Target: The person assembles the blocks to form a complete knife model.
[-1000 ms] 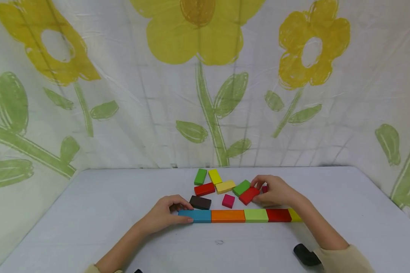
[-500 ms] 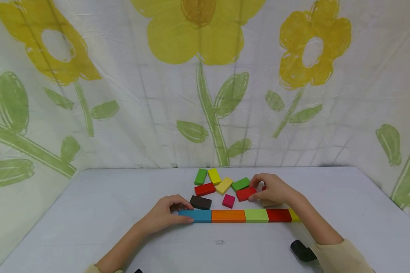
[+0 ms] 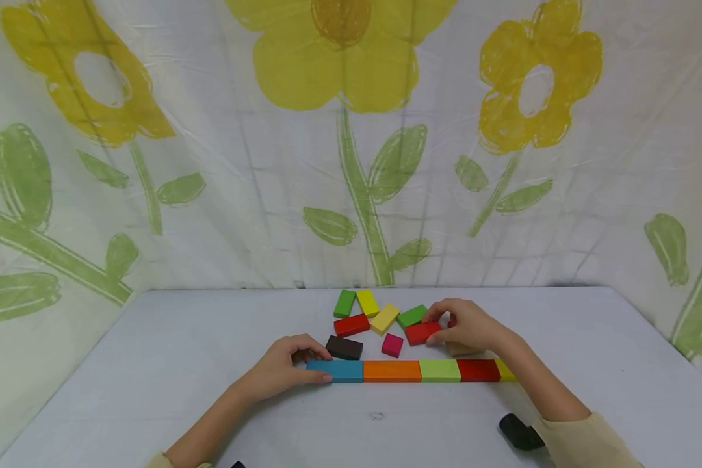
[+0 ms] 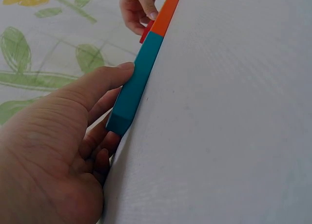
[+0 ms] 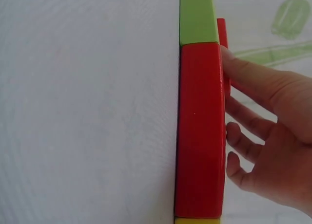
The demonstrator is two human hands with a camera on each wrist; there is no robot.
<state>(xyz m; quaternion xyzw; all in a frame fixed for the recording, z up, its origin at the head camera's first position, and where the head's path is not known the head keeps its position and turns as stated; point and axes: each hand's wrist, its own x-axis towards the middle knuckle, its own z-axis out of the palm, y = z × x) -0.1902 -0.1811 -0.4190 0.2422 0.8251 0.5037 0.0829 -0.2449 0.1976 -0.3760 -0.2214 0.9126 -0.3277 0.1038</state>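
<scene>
A straight row of blocks lies across the table: blue (image 3: 345,371), orange (image 3: 392,371), light green (image 3: 440,370), dark red (image 3: 480,370) and yellow (image 3: 506,370). My left hand (image 3: 277,369) holds the blue block's left end, thumb along the front and fingers behind. Behind the row, my right hand (image 3: 470,326) pinches a red block (image 3: 419,333) between thumb and index finger. That block lies right in front of a green block (image 3: 412,316). In the right wrist view the dark red block (image 5: 200,131) of the row hides most of the held one; the other fingers are loosely curled.
Loose blocks lie behind the row: black (image 3: 344,348), magenta (image 3: 392,345), another red one (image 3: 351,325), pale yellow (image 3: 385,319), bright yellow (image 3: 367,303) and another green one (image 3: 344,304). A tan block (image 3: 461,349) sits under the right hand. A flowered curtain (image 3: 228,247) hangs behind the table.
My right hand has shifted the red block slightly left and turned it straighter. The green block behind it and the pale yellow block have turned too. My left hand and the row stay put.
</scene>
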